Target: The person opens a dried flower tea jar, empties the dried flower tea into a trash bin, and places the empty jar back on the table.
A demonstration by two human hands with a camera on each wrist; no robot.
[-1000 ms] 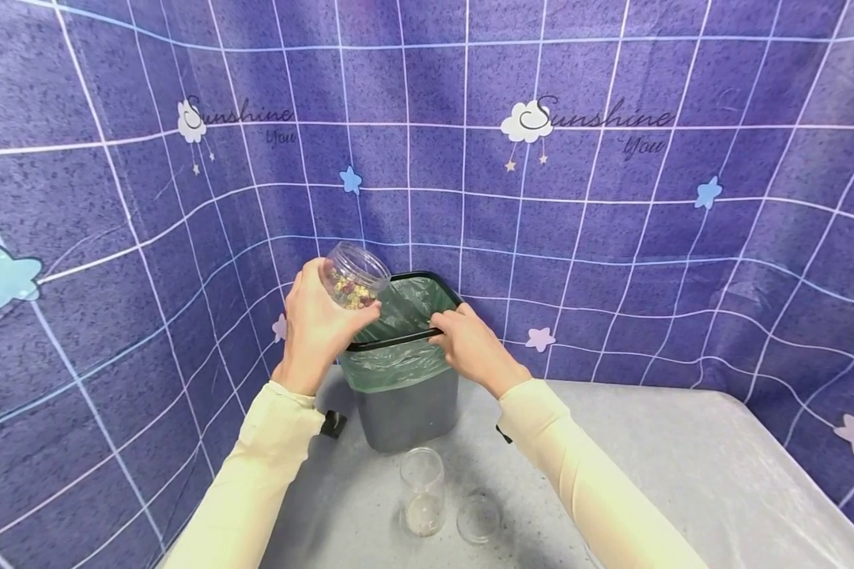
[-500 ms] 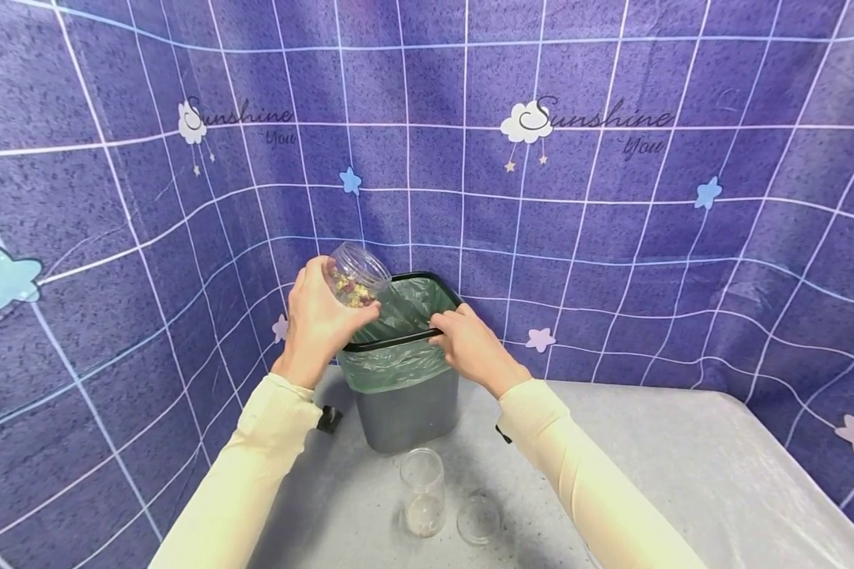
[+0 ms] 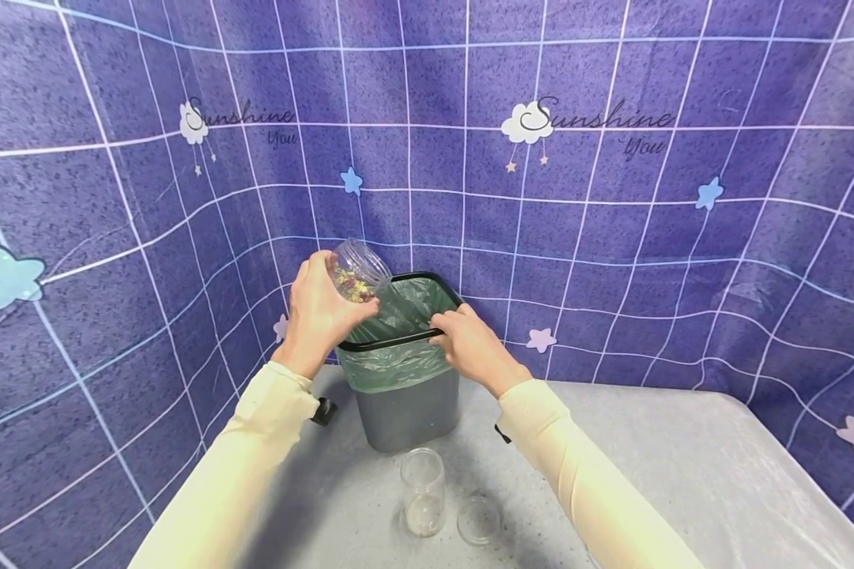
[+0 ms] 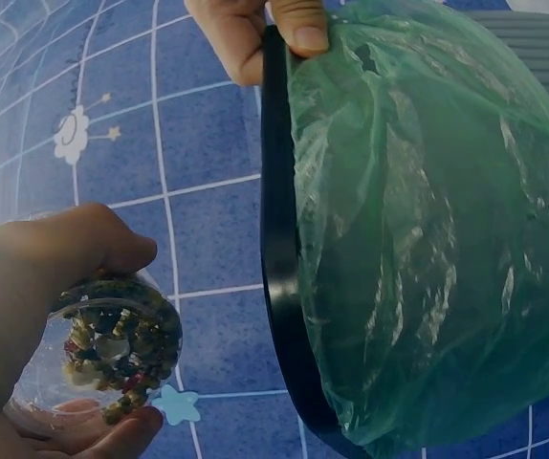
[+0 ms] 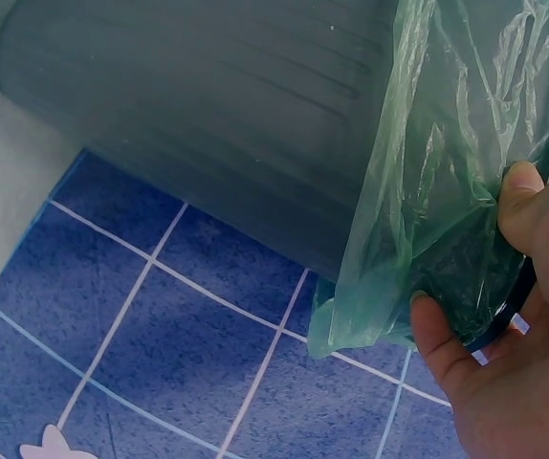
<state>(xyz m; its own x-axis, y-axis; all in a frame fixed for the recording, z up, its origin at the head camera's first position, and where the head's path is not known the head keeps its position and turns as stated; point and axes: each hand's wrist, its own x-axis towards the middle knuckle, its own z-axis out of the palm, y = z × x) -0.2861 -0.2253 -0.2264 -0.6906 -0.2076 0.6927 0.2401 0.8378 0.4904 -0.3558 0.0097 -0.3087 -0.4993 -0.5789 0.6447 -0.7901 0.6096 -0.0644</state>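
Observation:
My left hand (image 3: 319,310) grips a clear jar (image 3: 360,271) partly filled with small yellow, red and brown pieces. The jar is tilted, its mouth facing right over the left side of a grey trash bin (image 3: 409,415). In the left wrist view the pieces (image 4: 121,349) show through the clear wall; their exact kind is unclear. With my right hand (image 3: 473,345) I hold the bin's black rim (image 3: 398,342) at its right front corner. A green bag (image 3: 394,375) lines the bin and folds over outside; in the right wrist view thumb and fingers clasp rim and bag (image 5: 437,191).
A clear cylindrical container (image 3: 423,491) stands on the grey tabletop (image 3: 648,458) in front of the bin. Beside it lies a round clear lid or shallow dish (image 3: 480,520). A purple-blue gridded curtain (image 3: 583,229) hangs close behind and to the left.
My left hand has risen slightly and tipped the jar further towards the bin. The right hand stays on the rim, and the bin and the things on the table have not moved.

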